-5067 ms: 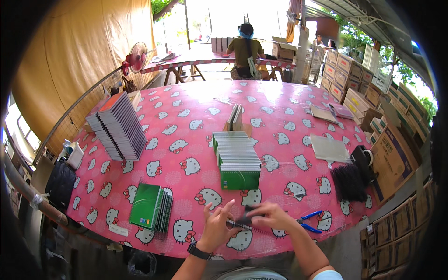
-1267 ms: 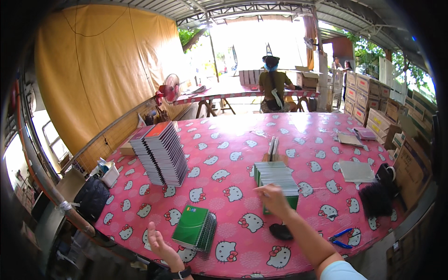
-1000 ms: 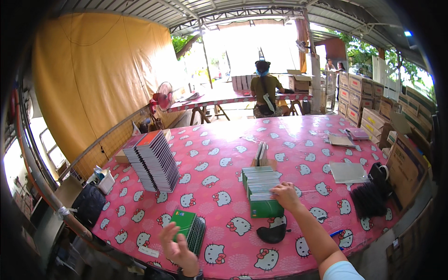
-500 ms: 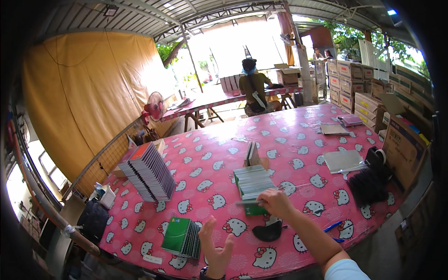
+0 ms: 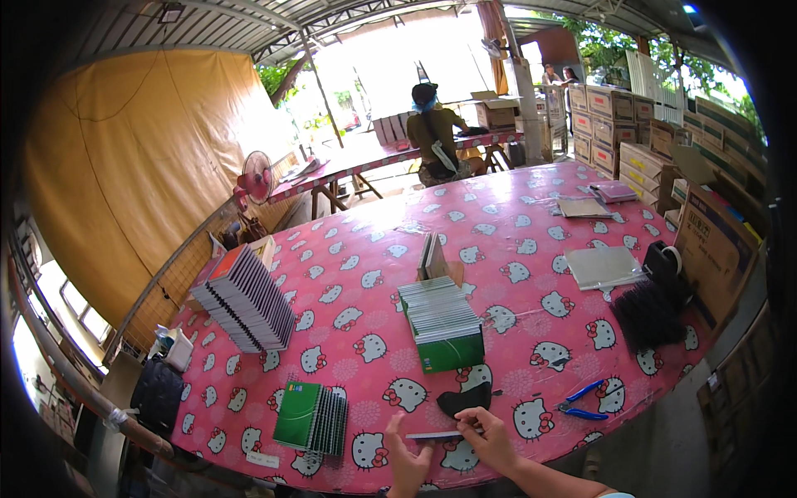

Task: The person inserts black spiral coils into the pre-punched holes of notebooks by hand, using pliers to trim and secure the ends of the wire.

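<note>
Close to the table's near edge I hold a thin notebook (image 5: pixel 436 434) nearly edge-on, its pale side toward me. My right hand (image 5: pixel 491 448) pinches its right end between thumb and fingers. Around its left end are the thumb and fingers of my left hand (image 5: pixel 407 458). Just beyond lies a small black pouch-like piece (image 5: pixel 465 400). A row of green notebooks (image 5: pixel 440 324) stands on edge farther up, against a bookend-like support (image 5: pixel 433 257). To my left is a short stack of green spiral notebooks (image 5: pixel 309 419).
A tall stack of notebooks (image 5: pixel 242 299) stands at the left. Blue-handled pliers (image 5: pixel 585 407) lie right of my hands. Black coils (image 5: pixel 647 319), a clear plastic sheet (image 5: pixel 604 268) and a carton (image 5: pixel 712 257) are at the right. A person (image 5: pixel 436 137) sits at another table beyond.
My right hand has brought the thin notebook from the green row down toward me, and my left hand has come to its other end. The view has shifted slightly.
</note>
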Available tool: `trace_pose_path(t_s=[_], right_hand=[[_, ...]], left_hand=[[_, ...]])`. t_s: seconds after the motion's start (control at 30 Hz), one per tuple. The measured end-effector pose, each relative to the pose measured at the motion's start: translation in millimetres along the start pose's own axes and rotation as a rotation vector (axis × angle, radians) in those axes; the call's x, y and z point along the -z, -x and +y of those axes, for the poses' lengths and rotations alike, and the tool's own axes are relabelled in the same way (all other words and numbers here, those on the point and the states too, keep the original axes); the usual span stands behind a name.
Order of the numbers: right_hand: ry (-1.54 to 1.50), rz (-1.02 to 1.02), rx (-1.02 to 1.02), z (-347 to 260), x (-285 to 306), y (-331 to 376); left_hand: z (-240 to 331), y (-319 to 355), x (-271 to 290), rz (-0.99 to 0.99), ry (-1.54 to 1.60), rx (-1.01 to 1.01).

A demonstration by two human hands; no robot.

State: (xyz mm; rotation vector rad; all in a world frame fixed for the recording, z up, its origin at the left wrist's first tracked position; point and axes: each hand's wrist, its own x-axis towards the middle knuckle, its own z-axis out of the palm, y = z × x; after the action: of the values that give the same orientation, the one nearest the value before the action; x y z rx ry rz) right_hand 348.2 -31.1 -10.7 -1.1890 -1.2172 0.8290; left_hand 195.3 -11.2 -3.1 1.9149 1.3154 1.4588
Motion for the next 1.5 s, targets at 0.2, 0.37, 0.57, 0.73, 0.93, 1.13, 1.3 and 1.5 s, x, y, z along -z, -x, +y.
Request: trace_pose_path(t_s=[0.2, 0.37, 0.57, 0.73, 0.93, 1.13, 1.3, 1.5], right_hand=[[-0.038, -0.007, -0.030, 5.3, 20.5, -16.8], [0.744, 0.471, 0.198, 16.5, 187.2, -69.5], [1.613, 0.637, -0.149, 66.3, 312.4, -57.7], [1.418, 0.561, -0.056, 84.6, 333.3, -68.4], [1.351, 0.616, -0.030, 72.7, 336.8, -82.1], [1.302, 0.430, -0.163, 67.5, 324.0, -75.1], [1.266, 0.623, 0.017, 79.6, 334.9, -79.4], [0.659, 0.453, 0.174, -12.7, 239.2, -72.1]], left_hand=[[5.3, -0.5, -10.5, -0.280, -0.257, -0.444], [6.8, -5.6, -11.4, -0.270, -0.219, -0.458], [9.9, -5.9, -16.3, -0.208, -0.216, -0.455], [8.6, -7.2, -14.0, -0.241, -0.193, -0.444], [10.1, -7.8, -10.8, -0.243, -0.164, -0.442], [3.3, -6.7, -17.7, -0.222, -0.144, -0.395], [7.3, -10.5, -21.2, -0.272, -0.168, -0.388], [15.0, -16.0, -13.7, -0.270, -0.180, -0.352]])
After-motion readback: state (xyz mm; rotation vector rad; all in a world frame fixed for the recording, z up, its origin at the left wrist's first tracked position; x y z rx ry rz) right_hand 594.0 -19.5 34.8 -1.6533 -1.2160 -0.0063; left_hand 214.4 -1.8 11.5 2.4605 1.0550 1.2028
